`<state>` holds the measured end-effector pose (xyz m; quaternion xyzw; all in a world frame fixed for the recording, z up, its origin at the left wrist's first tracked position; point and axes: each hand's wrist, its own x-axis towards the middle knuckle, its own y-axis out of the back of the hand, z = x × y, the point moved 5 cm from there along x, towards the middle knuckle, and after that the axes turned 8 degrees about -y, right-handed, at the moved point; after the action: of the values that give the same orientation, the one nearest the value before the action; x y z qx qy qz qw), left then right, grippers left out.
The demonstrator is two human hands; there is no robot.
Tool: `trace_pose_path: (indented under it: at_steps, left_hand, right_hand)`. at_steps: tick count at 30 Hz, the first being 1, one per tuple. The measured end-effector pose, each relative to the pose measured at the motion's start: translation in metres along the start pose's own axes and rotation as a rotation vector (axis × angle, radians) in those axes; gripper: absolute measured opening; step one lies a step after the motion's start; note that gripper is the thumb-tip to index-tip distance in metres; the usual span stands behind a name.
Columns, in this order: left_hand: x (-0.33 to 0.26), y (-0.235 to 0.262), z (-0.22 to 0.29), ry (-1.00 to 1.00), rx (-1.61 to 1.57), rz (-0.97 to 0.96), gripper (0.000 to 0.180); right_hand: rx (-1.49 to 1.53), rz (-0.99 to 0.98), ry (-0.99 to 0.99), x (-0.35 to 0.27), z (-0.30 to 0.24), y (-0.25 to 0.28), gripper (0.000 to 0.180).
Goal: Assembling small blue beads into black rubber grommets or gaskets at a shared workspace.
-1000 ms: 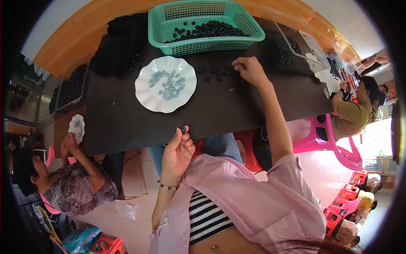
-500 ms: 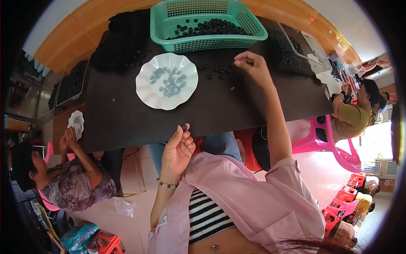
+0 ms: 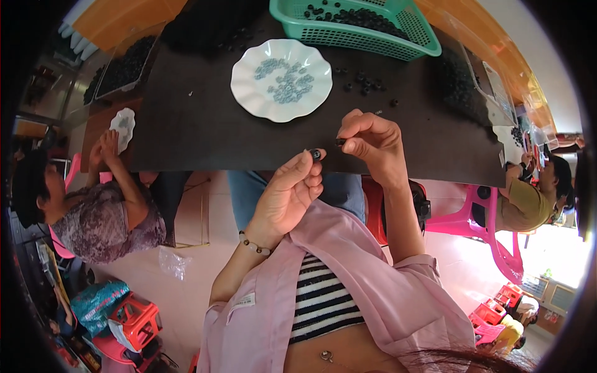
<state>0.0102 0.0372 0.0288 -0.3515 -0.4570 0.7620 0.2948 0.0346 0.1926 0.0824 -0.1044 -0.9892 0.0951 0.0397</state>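
Note:
Close to the table's near edge, my left hand (image 3: 289, 189) pinches a small black round part (image 3: 316, 154) between thumb and forefinger; a hole shows in its face. Just to its right, my right hand (image 3: 376, 143) is closed on another small black part (image 3: 340, 142), held at the fingertips and partly hidden by them. The two parts are apart. Beyond my hands stands a white scalloped plate (image 3: 255, 102) bearing many small clear, bluish pieces (image 3: 292, 87). Loose black parts (image 3: 367, 84) lie on the dark table to the right of the plate.
A green basket (image 3: 354, 31) of black parts stands at the far side. Clear bins of black parts (image 3: 127, 65) flank the table. One person (image 3: 112, 211) works at the left with a small white plate (image 3: 122, 129); another (image 3: 532, 193) sits at the right beside a pink chair (image 3: 457, 224).
My right hand has come back from the loose black parts toward my left, with a black part now visible in its fingers. The view has shifted, so the plate and basket appear higher and farther right.

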Motion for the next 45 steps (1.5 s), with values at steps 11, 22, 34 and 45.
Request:
trace_pose_path:
  at_steps: [11, 22, 34, 45]
  left_hand:
    - [-0.006, 0.003, 0.000, -0.024, -0.002, -0.016, 0.020]
    - [-0.008, 0.008, 0.000, -0.052, 0.036, -0.027, 0.019]
    - [-0.010, 0.012, 0.001, -0.093, 0.109, -0.016, 0.019]
    - [-0.011, 0.015, 0.000, -0.099, 0.138, 0.023, 0.019]
  right_hand:
    - [-0.414, -0.020, 0.124, -0.007, -0.011, -0.019, 0.016]
    - [-0.633, -0.013, 0.233, -0.012, -0.024, -0.028, 0.018]
    - [-0.698, -0.014, 0.219, -0.013, -0.024, -0.031, 0.018]
    - [-0.757, 0.016, 0.244, -0.016, -0.024, -0.033, 0.018]
